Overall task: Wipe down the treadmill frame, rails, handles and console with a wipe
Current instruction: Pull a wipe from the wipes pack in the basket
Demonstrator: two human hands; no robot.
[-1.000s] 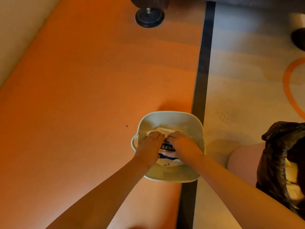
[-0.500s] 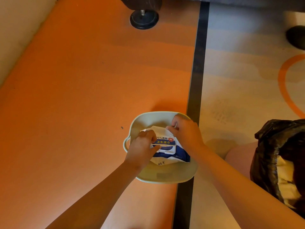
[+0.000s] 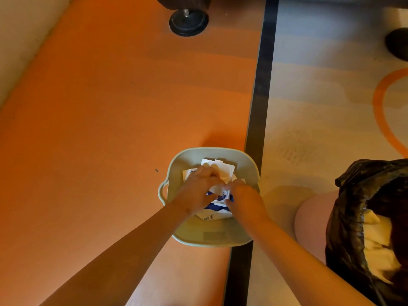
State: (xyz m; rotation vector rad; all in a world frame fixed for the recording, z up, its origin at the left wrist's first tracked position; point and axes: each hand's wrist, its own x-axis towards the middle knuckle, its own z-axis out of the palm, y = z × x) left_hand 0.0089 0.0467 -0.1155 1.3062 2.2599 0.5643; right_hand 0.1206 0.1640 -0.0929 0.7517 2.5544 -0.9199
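My left hand (image 3: 198, 191) grips a wipe pack (image 3: 217, 215) in the basin (image 3: 212, 241) beneath. My right hand (image 3: 245, 197), touching the left, pinches at the pack's opening. I should pin the pack down and draw one wipe slowly. Beyond the fingers its lid flap (image 3: 218, 168) lies open; far ahead, a treadmill foot (image 3: 188, 23).

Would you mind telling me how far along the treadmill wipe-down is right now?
Done: the lid of the wipe pack in the basin stands open. In hand: left hand and right hand both grip the pack, seemingly drawing a wipe. Left: all wiping; only a black machine foot shows, untouched.
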